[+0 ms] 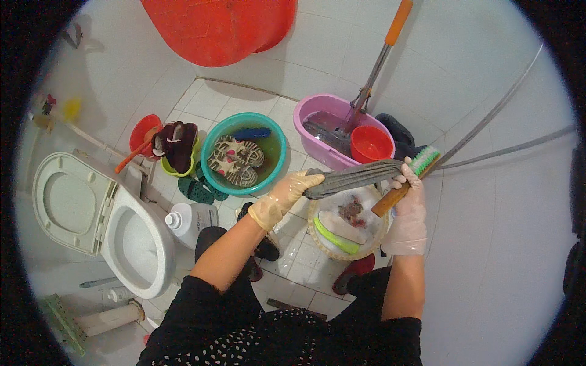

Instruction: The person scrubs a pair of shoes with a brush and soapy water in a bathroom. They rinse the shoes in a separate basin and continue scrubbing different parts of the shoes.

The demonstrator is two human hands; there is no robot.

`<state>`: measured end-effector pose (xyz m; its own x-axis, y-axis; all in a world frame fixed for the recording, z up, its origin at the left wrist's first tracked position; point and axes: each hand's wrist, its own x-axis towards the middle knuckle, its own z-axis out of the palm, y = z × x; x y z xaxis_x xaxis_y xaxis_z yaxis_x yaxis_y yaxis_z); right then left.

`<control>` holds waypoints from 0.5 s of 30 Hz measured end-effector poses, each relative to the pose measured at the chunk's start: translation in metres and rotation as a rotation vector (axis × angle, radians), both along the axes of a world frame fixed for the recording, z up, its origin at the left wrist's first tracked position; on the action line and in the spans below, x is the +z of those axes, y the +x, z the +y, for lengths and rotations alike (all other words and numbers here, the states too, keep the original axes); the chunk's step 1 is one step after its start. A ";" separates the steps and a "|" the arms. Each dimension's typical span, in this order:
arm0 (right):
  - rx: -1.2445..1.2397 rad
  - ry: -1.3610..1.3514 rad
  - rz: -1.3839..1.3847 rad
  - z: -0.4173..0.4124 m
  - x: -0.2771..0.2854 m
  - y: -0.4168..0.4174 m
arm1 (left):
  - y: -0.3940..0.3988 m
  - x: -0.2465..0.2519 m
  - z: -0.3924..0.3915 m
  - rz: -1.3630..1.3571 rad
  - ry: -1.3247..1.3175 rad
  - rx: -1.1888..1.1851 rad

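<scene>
A grey strip of cloth (355, 178) is stretched between my two hands, bunched in lengthwise folds. My left hand (284, 194), in a pale yellowish rubber glove, grips its left end. In a thin translucent glove, my right hand (410, 201) pinches the other end and also holds a wooden-handled scrub brush (389, 201) with green and white bristles pointing up. Below the cloth stands a cream-rimmed basin (316, 238) of foamy water. A pale shoe with a neon yellow-green sole (338, 235) lies in it, beside a reddish-brown item (352, 212) partly covered by suds.
A teal basin (280, 169) holds soaking shoes (236, 160), soles up. Behind, a pink tub (316, 147) contains a mop (375, 68) and red bowl (371, 155). The toilet (167, 256) and white jug (192, 224) are left; hoses (494, 110) run along the right wall.
</scene>
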<state>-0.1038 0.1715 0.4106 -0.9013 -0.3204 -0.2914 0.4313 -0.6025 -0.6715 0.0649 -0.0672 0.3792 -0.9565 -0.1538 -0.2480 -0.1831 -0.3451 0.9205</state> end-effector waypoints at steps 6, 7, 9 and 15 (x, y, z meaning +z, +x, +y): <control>0.102 -0.251 -0.098 0.003 0.002 -0.001 | -0.003 -0.014 -0.007 0.159 0.454 0.084; 0.116 -0.291 -0.092 0.004 0.003 -0.002 | -0.005 -0.017 -0.008 0.208 0.520 0.096; 0.145 -0.384 -0.082 0.008 0.006 -0.005 | -0.007 -0.022 -0.014 0.215 0.506 0.161; 0.178 -0.514 0.016 0.036 0.009 -0.023 | -0.003 -0.021 -0.023 0.225 0.475 0.225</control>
